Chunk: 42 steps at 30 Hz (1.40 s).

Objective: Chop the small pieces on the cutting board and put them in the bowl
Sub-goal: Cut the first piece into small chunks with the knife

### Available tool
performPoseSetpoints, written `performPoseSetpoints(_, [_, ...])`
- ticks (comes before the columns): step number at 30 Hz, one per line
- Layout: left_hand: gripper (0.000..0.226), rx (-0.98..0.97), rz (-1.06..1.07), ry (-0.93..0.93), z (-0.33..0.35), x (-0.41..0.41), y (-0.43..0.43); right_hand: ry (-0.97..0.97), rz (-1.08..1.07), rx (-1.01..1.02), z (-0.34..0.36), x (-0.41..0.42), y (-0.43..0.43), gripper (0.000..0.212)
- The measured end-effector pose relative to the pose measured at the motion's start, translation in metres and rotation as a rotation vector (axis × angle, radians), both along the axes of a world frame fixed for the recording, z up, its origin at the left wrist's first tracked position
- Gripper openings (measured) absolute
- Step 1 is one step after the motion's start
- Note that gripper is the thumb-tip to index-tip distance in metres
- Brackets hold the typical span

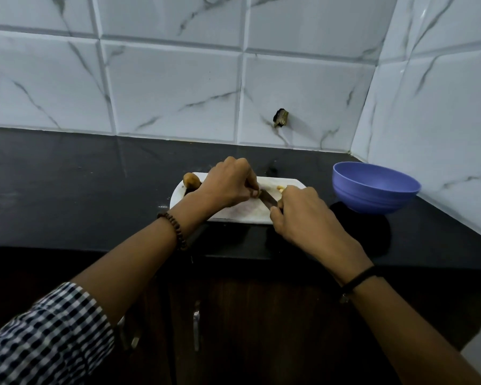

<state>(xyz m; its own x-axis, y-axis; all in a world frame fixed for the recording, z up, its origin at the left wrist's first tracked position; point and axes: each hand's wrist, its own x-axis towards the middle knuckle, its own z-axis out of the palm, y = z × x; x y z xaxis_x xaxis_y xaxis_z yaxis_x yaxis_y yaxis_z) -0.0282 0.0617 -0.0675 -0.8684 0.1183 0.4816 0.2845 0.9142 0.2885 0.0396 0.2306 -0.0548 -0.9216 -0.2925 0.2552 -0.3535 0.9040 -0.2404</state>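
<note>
The left hand [228,184] reaches forward over the white cutting board [233,212] near the front edge of the bench [67,190]. Its fingers [252,184] are curled together and pinch a small piece. The right hand [303,215] has its fingers wrapped round the knife [268,200], and the blade slants toward the left hand. The cut pieces [280,188] lie by the board's far edge. The blue bowl [372,195] stands toward the bench's far right corner.

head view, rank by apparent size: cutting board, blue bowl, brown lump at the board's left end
1. cutting board, though partly covered
2. blue bowl
3. brown lump, partly behind the left hand
</note>
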Motion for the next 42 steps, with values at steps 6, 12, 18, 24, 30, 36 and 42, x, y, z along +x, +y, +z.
performPoseSetpoints(6, [0.013,0.041,-0.029,-0.042,0.001,0.001,-0.003,-0.026,0.003,0.044,0.011,0.018,0.019,0.022])
performPoseSetpoints(12, [0.012,0.073,-0.066,-0.081,-0.001,-0.003,-0.005,-0.147,0.07,0.029,0.042,0.036,0.051,0.028])
performPoseSetpoints(18, [0.022,-0.018,-0.087,-0.152,-0.004,-0.007,-0.007,-0.161,0.06,-0.187,0.044,0.035,0.064,0.019])
performPoseSetpoints(24, [0.016,-0.07,-0.11,-0.224,0.004,-0.008,-0.006,-0.11,0.02,-0.28,0.03,0.021,0.06,0.022])
performPoseSetpoints(30, [0.02,0.013,-0.118,-0.238,0.005,-0.006,-0.009,-0.078,0.01,-0.236,0.016,0.007,0.047,0.024])
performPoseSetpoints(36, [0.018,0.144,-0.115,-0.237,0.003,-0.002,-0.008,-0.042,-0.007,-0.168,-0.002,-0.006,0.03,0.022])
performPoseSetpoints(42, [0.014,0.261,-0.002,-0.218,-0.004,-0.004,-0.006,0.005,0.005,-0.149,-0.007,-0.014,0.02,0.026])
